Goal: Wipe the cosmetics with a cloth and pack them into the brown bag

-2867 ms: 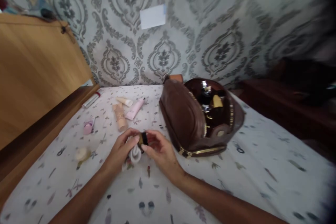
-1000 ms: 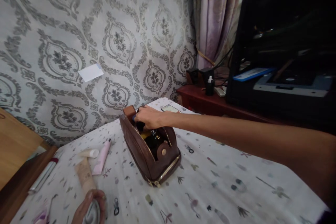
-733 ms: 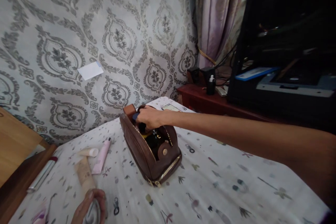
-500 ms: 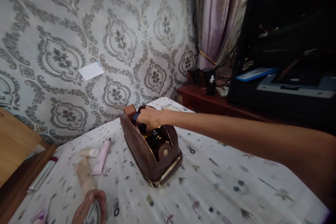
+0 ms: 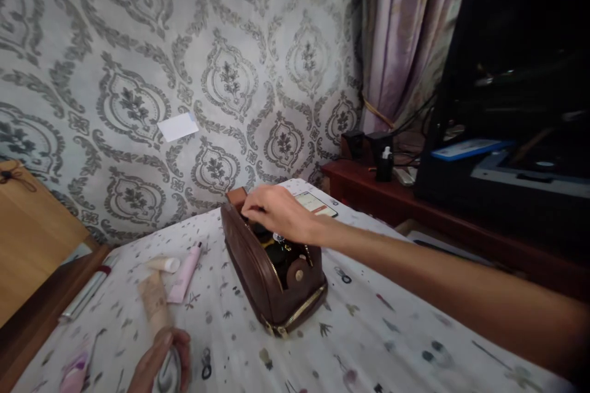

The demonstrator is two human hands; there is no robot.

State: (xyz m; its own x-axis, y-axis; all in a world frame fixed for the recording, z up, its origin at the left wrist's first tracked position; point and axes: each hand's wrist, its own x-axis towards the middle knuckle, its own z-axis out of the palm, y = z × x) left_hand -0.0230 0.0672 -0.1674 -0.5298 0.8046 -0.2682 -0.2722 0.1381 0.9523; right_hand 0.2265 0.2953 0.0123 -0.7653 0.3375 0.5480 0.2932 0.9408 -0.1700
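An unzipped brown leather bag (image 5: 258, 276) stands on the patterned white sheet, with dark items inside. Over its far end is my right hand (image 5: 279, 215), fingers bent together at the opening; whatever they may hold is hidden. At the bottom left, my left hand (image 5: 161, 359) curls round a silvery-white object (image 5: 169, 371). Just beyond it lies a beige tube (image 5: 155, 304). A pink tube (image 5: 185, 273) and a small cream tube with a white cap (image 5: 166, 264) rest to the left of the bag.
A phone (image 5: 316, 204) lies behind the bag. Patterned wallpaper with a white card (image 5: 177, 127) rises at the back. A red-brown cabinet (image 5: 364, 184) with a dark screen is on the right. Another pink tube (image 5: 75, 371) lies bottom left.
My right hand has lifted a little out of the bag, and a dark blue item near its fingers no longer shows. The view has shifted, uncovering more of the phone.
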